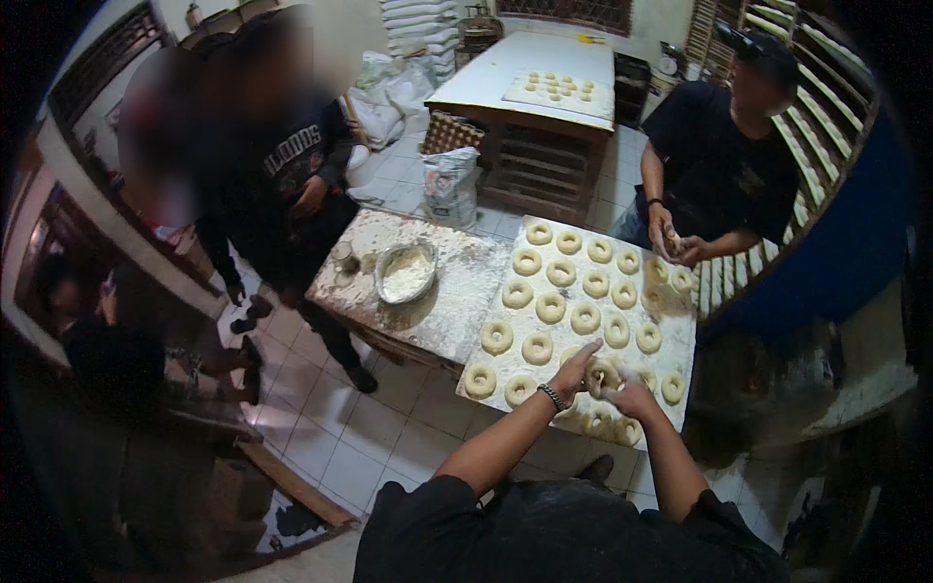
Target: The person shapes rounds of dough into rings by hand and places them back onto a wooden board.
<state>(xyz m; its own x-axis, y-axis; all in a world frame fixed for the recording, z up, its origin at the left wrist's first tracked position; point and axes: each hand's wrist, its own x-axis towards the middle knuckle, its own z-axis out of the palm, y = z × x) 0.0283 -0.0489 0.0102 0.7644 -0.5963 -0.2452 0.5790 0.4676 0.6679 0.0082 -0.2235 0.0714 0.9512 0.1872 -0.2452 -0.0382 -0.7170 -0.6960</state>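
Observation:
Between my two hands, over the near part of a floured white board, is a dough ring. My left hand, a chain bracelet on its wrist, grips the ring's left side with bent fingers. From the right, my right hand closes on its other side. Rows of raw dough rings cover the board around and beyond my hands. My forearms hide part of the nearest row.
A metal bowl of flour and a small cup stand on the floury table at left. Across the board, a co-worker handles dough. Another person stands at left. Behind are a white-topped table and a sack.

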